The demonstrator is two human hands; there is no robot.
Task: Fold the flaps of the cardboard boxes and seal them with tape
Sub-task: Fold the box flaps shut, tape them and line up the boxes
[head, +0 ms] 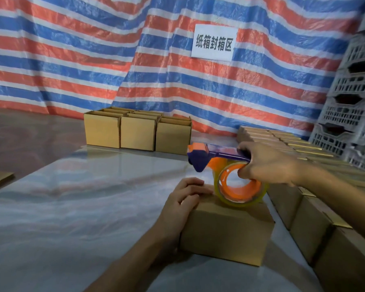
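Here, right hand (268, 163) grips one tape dispenser (216, 162) — left hand (185, 197) clasps one box (226, 228); three boxes (138, 131) behind

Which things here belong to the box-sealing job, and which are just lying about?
Job: cardboard box, held by the left hand; tape dispenser, gripped by the right hand; open boxes behind.
Lying about: striped tarpaulin; paper sign; grey crates.
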